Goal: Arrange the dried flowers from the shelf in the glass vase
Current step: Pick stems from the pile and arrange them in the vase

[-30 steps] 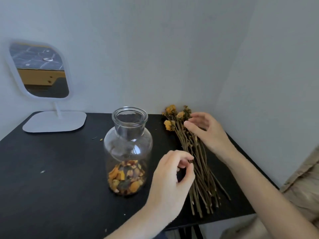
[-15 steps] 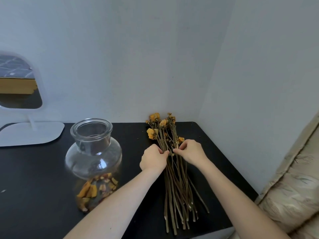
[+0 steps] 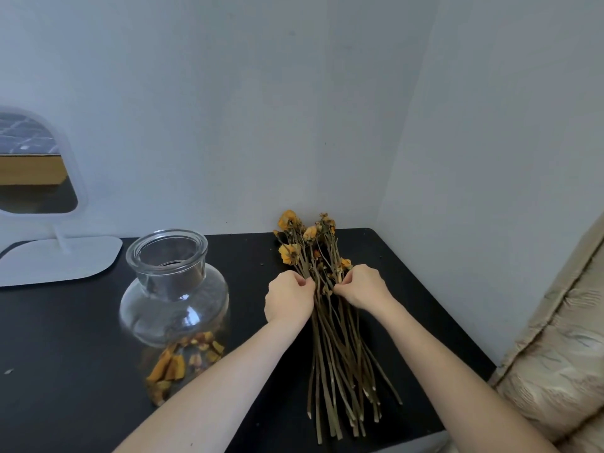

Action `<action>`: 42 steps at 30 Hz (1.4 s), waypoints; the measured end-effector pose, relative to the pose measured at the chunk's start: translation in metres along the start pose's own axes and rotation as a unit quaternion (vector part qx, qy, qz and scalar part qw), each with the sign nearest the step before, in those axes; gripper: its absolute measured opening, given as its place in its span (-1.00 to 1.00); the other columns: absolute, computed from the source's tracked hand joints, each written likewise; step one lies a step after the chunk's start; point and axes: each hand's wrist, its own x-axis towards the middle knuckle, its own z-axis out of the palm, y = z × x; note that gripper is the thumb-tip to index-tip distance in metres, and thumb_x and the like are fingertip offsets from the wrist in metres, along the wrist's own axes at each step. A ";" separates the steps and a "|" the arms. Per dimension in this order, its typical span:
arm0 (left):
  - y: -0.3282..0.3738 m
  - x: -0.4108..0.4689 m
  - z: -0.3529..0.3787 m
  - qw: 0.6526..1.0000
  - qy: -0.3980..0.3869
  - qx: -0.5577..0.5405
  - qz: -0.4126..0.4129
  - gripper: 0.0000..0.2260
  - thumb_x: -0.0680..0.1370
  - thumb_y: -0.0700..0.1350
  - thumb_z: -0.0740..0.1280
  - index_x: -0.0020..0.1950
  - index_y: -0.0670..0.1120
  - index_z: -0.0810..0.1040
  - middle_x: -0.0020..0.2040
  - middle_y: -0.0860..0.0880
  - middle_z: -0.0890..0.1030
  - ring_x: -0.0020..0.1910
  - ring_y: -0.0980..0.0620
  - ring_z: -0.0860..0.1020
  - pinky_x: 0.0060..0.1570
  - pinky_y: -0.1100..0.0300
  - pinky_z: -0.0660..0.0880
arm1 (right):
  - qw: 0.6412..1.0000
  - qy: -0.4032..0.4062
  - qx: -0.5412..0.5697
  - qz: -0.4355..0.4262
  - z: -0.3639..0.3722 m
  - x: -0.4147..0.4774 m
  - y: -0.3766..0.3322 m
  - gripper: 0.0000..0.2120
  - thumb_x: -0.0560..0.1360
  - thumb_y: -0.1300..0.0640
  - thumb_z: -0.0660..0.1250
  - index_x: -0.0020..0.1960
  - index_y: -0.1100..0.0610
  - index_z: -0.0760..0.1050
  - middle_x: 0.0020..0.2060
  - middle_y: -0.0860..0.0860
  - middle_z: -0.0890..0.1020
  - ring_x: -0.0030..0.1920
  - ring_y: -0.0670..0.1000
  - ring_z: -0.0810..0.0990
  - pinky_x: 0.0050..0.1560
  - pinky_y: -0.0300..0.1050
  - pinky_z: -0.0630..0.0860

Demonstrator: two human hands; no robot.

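A bundle of dried flowers (image 3: 336, 354) with long brown stems and small orange heads lies on the black table (image 3: 65, 338), heads toward the wall corner. My left hand (image 3: 287, 299) pinches the stems from the left just below the heads. My right hand (image 3: 361, 286) pinches them from the right at the same height. The clear glass vase (image 3: 173, 299) stands upright to the left of the bundle, with dried orange petals in its bottom. My left forearm crosses in front of its lower right side.
A white stand mirror (image 3: 49, 204) sits at the table's far left against the wall. Walls close the back and right sides of the table. A beige cushioned seat (image 3: 562, 371) is beyond the table's right edge. Small crumbs lie on the tabletop.
A second ago my left hand hovered near the stem ends and my right hand touched the flower heads. Both hands have since closed on the stems below the heads. The view has shifted right.
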 end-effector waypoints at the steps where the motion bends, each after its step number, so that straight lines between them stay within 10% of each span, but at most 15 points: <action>1: 0.000 0.000 0.000 1.000 0.003 -0.017 -0.002 -0.80 0.56 -0.01 0.24 -0.15 -0.08 0.55 -0.29 0.04 0.51 -0.33 0.09 0.46 -0.37 0.23 0.31 | 1.000 0.012 0.001 -0.006 0.000 0.000 -0.001 -0.80 0.47 0.07 0.33 -0.15 0.22 0.59 -0.23 0.07 0.62 -0.16 0.05 0.61 -0.05 0.01 0.58; 15: -0.007 -0.016 -0.013 0.995 0.052 -0.080 0.000 -0.81 0.63 -0.05 0.09 -0.04 -0.12 0.41 -0.26 0.00 0.46 -0.29 0.04 0.44 -0.30 0.17 0.36 | 0.998 -0.042 -0.050 -0.017 0.011 0.000 -0.036 -0.62 0.46 -0.07 0.35 -0.37 0.12 0.31 -0.44 -0.01 0.38 -0.43 -0.02 0.38 -0.29 -0.12 0.40; 26: -0.008 -0.019 -0.018 0.995 0.059 -0.080 0.019 -0.81 0.62 -0.06 0.10 -0.05 -0.13 0.42 -0.22 -0.02 0.47 -0.26 0.02 0.44 -0.25 0.12 0.41 | 0.996 -0.037 -0.049 -0.062 0.014 -0.005 -0.045 -0.79 0.46 0.04 0.37 -0.13 0.20 0.62 -0.25 0.06 0.64 -0.20 0.02 0.62 -0.13 -0.08 0.56; 31: -0.009 -0.017 -0.022 0.992 0.056 -0.102 0.039 -0.82 0.62 -0.08 0.12 -0.03 -0.15 0.43 -0.21 -0.03 0.47 -0.25 0.03 0.45 -0.18 0.09 0.45 | 0.998 -0.038 -0.011 -0.043 0.011 -0.005 -0.048 -0.68 0.48 0.11 0.33 -0.43 0.15 0.44 -0.48 0.01 0.46 -0.41 -0.01 0.47 -0.17 -0.07 0.53; 35: -0.007 -0.017 -0.022 0.992 0.056 -0.106 0.042 -0.82 0.62 -0.08 0.12 -0.02 -0.15 0.43 -0.21 -0.03 0.47 -0.24 0.03 0.44 -0.18 0.11 0.44 | 0.997 -0.015 0.064 -0.045 -0.001 -0.006 -0.046 -0.76 0.49 0.15 0.29 -0.19 0.31 0.61 -0.26 0.15 0.64 -0.16 0.02 0.62 -0.03 -0.10 0.52; 42: -0.001 -0.018 -0.021 0.988 0.051 -0.130 0.063 -0.83 0.62 -0.08 0.12 -0.06 -0.13 0.42 -0.28 0.02 0.43 -0.30 0.06 0.40 -0.25 0.14 0.39 | 0.988 0.010 0.148 -0.037 -0.021 -0.015 -0.039 -0.71 0.51 0.14 0.29 -0.04 0.40 0.58 -0.40 0.10 0.48 -0.51 -0.13 0.41 -0.40 -0.29 0.28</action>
